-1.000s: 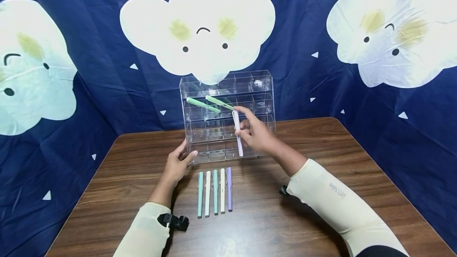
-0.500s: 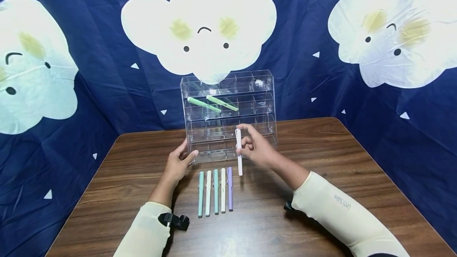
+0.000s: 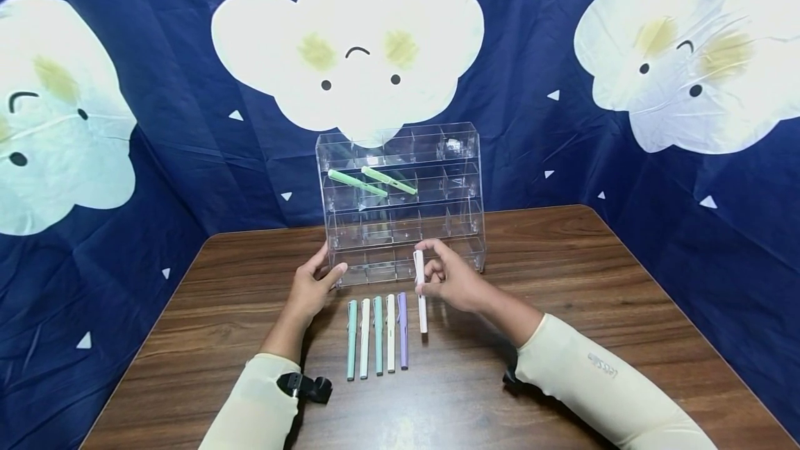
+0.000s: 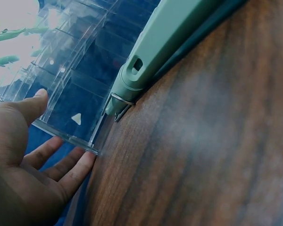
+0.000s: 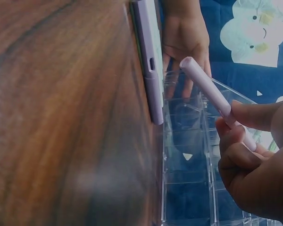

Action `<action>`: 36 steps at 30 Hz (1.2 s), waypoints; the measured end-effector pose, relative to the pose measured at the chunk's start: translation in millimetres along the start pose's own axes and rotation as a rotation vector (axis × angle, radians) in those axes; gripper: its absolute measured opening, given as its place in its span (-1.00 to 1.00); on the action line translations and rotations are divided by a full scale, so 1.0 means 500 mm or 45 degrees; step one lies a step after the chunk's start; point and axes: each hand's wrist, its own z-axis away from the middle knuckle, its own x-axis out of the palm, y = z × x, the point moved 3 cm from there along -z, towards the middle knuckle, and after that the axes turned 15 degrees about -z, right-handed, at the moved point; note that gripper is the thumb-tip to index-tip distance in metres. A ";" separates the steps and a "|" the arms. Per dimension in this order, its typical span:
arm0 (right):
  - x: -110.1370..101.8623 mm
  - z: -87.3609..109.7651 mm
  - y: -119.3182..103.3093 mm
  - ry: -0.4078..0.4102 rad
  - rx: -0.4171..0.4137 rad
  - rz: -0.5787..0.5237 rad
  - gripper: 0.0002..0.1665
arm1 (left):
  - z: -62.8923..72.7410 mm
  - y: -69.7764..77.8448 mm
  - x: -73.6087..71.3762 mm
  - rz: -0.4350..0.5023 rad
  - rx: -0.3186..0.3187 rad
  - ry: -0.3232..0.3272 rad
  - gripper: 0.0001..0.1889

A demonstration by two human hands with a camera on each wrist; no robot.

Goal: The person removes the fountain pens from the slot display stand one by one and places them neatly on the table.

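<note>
left hand [image 3: 312, 287] at the lower left edge of the clear rack [image 3: 406, 228]: thumb and fingers spread apart, fairly straight, fingertips against the edge. green pen [image 3: 356, 184] and lighter green pen [image 3: 389, 181] aslant on an upper tier of the rack, left half. on the worktop [image 3: 237, 297] before the rack, a row, side by side: teal pen [image 3: 351, 339], white pen [image 3: 364, 339], second teal pen [image 3: 378, 335], cream pen [image 3: 390, 333], purple pen [image 3: 403, 332]. rightmost, before the rack's lower right part: pale pink pen [image 5: 207, 87], tilted, off the worktop, pinched by thumb and bent fingers of the right hand [image 3: 453, 280].
</note>
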 end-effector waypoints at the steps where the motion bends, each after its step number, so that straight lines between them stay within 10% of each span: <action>1: 0.001 0.002 0.003 -0.015 0.012 -0.001 -0.08 | 0.001 0.000 0.000 -0.004 0.000 0.000 -0.20; 27: 0.023 0.011 0.079 -0.232 0.218 -0.004 -0.18 | 0.005 0.003 -0.004 -0.023 -0.013 -0.013 -0.19; 36: 0.019 0.009 0.098 -0.157 0.410 -0.150 -0.20 | 0.001 -0.001 -0.002 0.009 -0.013 -0.004 -0.19</action>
